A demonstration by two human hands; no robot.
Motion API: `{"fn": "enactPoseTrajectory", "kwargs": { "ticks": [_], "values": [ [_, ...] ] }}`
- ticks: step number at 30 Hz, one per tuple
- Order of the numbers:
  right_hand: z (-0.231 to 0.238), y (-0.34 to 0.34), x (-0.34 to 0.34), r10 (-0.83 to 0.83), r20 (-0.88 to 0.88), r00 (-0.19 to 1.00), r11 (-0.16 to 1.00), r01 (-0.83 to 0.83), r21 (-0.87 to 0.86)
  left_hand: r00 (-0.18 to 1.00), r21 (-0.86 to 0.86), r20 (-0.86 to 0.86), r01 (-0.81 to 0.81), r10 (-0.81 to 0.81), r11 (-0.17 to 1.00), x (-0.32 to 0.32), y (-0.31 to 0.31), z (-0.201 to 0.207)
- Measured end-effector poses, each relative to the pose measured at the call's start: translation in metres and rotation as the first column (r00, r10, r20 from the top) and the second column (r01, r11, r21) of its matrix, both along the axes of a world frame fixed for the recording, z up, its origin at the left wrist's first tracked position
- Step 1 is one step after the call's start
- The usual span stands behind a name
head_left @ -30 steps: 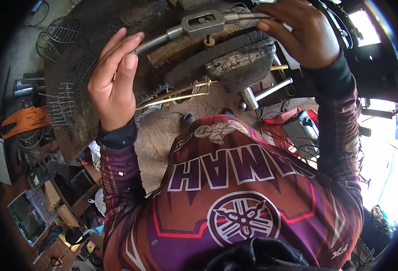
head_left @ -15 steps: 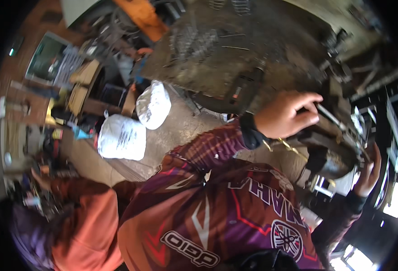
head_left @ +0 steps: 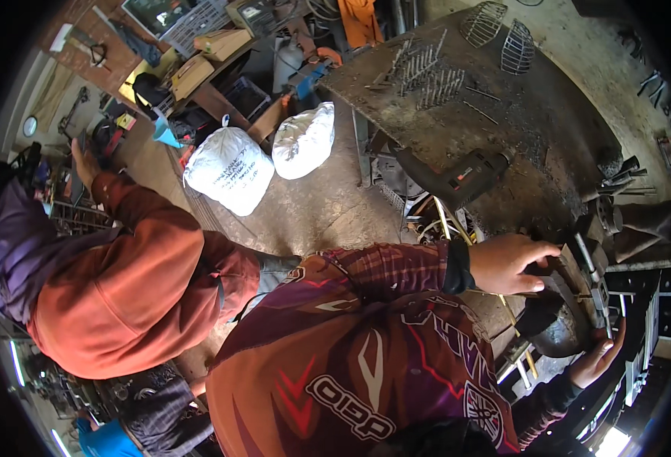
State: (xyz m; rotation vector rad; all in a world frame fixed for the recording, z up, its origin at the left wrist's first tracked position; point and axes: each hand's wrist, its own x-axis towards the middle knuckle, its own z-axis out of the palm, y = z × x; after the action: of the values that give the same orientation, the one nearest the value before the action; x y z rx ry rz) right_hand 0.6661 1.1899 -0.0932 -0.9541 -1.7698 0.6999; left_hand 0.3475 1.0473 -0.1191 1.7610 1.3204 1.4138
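Two bare hands (head_left: 507,263) sit by a steel tap wrench (head_left: 600,294): the left is half open, fingers loosely bent and apparently just short of the upper handle, while the right hand (head_left: 596,364) is the nearer, seeming to touch the lower handle, though whether its fingers close round it I cannot tell. The wrench lies right of the left hand, its long axis running down the view from there to the right hand, smooth round handles either side of a blocky centre. Just left of it bulges a dark, scuffed vise (head_left: 564,327). Beyond, a matte black drill (head_left: 465,179) rests on a rough, brown-stained table (head_left: 564,107), with spiky thin rods (head_left: 438,84) and rounded wire cages (head_left: 517,49) farthest off.
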Motion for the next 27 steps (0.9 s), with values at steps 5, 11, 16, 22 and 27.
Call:
{"fn": "enactPoseTrajectory", "kwargs": {
  "ticks": [5,11,16,22,27],
  "values": [
    [0.000,-0.003,-0.002,-0.004,0.029,1.000,0.997,0.002,0.084,0.997,0.081,-0.049,-0.056,0.060,0.995,0.009,0.003,-0.006],
    [-0.005,-0.001,-0.011,-0.007,-0.001,1.000,0.995,0.007,0.098,0.987,0.089,-0.055,-0.145,0.150,0.985,0.018,-0.006,-0.006],
    [-0.010,-0.001,0.001,-0.073,-0.023,0.997,0.993,0.075,0.094,0.994,0.036,-0.017,-0.108,0.108,0.994,0.020,-0.002,-0.001],
    [-0.011,-0.003,-0.015,-0.245,-0.013,0.970,0.947,0.242,0.212,0.988,0.108,-0.039,-0.144,0.148,0.984,0.016,0.007,-0.008],
    [0.015,-0.027,-0.041,-0.015,-0.127,0.992,0.999,0.021,0.045,0.978,0.067,0.004,-0.210,0.210,0.975,-0.003,0.004,0.007]
  ]
}}
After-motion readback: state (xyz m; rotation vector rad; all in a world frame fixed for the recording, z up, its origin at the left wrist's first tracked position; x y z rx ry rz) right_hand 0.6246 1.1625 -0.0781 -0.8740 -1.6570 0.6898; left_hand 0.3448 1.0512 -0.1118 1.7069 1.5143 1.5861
